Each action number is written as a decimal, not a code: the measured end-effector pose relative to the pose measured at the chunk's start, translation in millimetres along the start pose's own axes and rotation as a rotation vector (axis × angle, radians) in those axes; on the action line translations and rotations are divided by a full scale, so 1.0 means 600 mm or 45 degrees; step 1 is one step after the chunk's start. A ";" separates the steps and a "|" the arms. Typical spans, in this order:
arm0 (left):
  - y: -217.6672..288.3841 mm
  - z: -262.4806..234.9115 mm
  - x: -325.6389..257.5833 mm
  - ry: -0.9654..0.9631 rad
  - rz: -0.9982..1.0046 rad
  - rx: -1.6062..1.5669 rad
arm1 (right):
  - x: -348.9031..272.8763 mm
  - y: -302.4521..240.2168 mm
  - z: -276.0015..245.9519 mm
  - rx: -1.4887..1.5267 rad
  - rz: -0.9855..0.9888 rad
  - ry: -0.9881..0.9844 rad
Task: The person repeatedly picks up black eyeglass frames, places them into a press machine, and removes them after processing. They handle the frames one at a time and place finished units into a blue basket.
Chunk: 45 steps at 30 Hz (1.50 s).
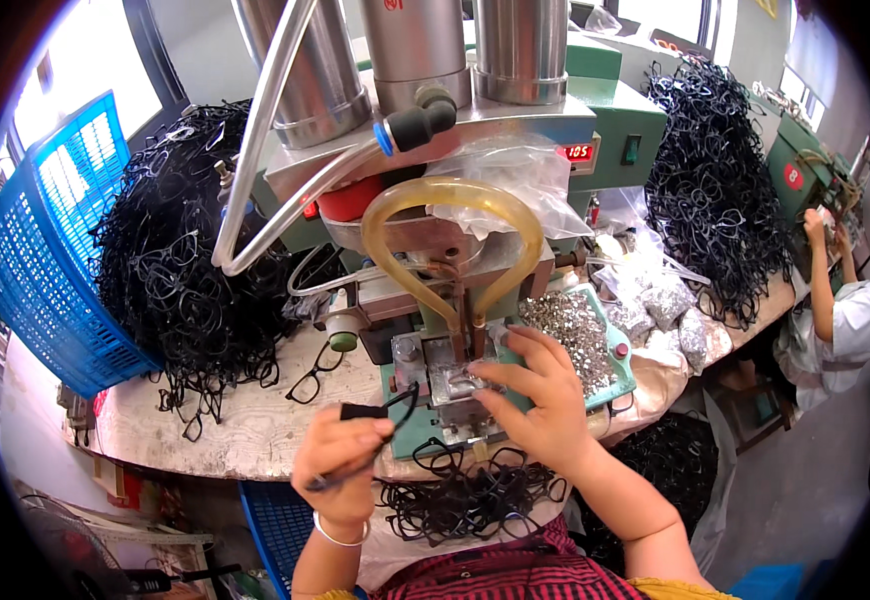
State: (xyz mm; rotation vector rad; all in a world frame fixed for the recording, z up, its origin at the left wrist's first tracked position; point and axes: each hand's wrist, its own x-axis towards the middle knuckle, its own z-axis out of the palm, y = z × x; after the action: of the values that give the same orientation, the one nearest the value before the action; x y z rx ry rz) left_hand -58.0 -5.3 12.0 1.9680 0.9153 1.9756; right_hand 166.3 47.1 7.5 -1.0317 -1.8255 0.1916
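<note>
My left hand is closed around a black eyeglass frame, whose curved rim sticks out toward the press. A dark band or strip lies across its fingers. My right hand reaches over the metal jig, with fingers apart and fingertips at the jig's right side. Any small part under those fingertips is too small to make out. Two copper-coloured bars, joined to a looped yellowish tube, come down onto the jig. A teal tray of small metal pieces stands right of it.
Tangled black eyeglass frames heap up at the left, at the right and before me. A blue basket leans at the left. Clear bags lie beyond the tray. A co-worker's arm shows at far right.
</note>
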 end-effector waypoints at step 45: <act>-0.260 -0.101 0.072 -0.254 -0.780 0.525 | -0.071 0.177 -0.012 0.178 0.554 0.295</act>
State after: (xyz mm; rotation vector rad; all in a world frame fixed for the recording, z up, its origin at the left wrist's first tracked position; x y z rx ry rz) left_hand -163.0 124.7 -33.4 1.7181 1.7182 1.2997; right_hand 238.1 80.7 -75.1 -1.2843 -1.3448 0.4360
